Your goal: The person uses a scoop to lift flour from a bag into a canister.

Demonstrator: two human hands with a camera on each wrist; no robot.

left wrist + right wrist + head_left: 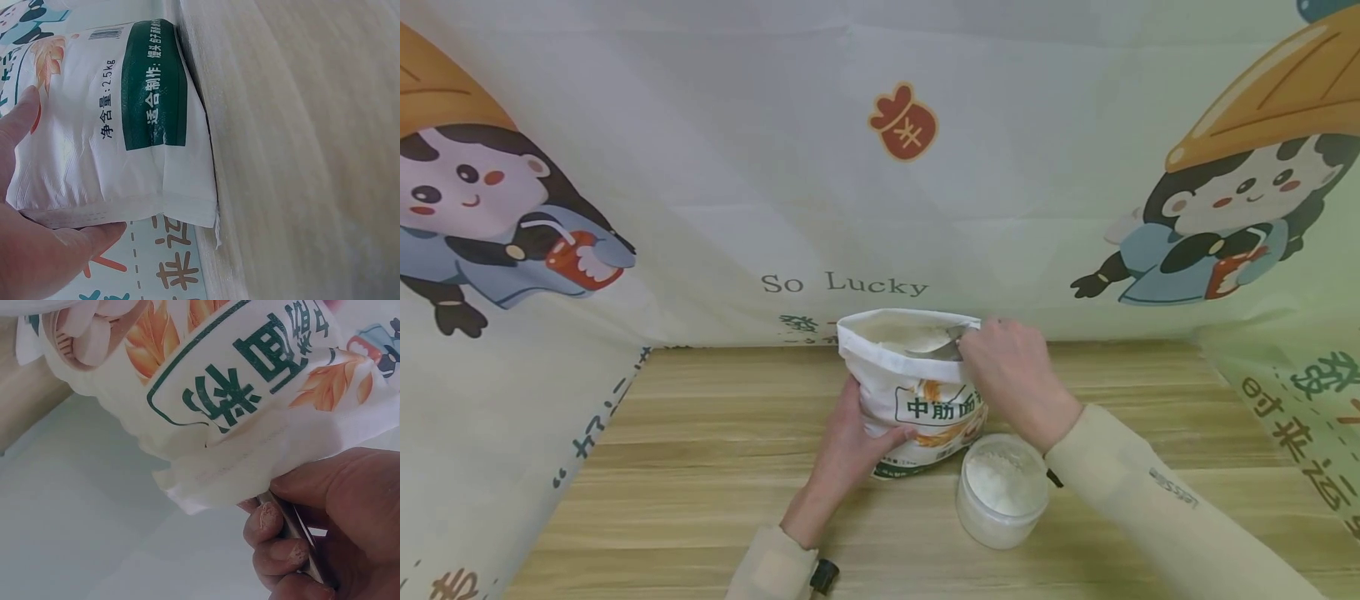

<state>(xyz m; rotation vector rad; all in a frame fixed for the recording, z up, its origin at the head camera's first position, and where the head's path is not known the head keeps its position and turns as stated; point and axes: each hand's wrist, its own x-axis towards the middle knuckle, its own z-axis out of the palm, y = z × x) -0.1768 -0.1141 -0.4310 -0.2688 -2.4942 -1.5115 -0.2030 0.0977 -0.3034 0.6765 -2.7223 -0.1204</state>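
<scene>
A white flour bag with green print and wheat pictures stands on the table, its top spread open and pale flour showing inside. My left hand grips the bag low on its left side, thumb across the front and the other fingers round the side, as the left wrist view also has it. At the bag's right rim, my right hand holds a metal spoon by its handle. The spoon's head reaches into the bag's mouth. White powder dusts the right fingertips.
A round clear tub heaped with flour stands just right of the bag's base, below my right wrist. The wood-grain table meets a printed cloth backdrop close behind the bag, with cloth sides left and right.
</scene>
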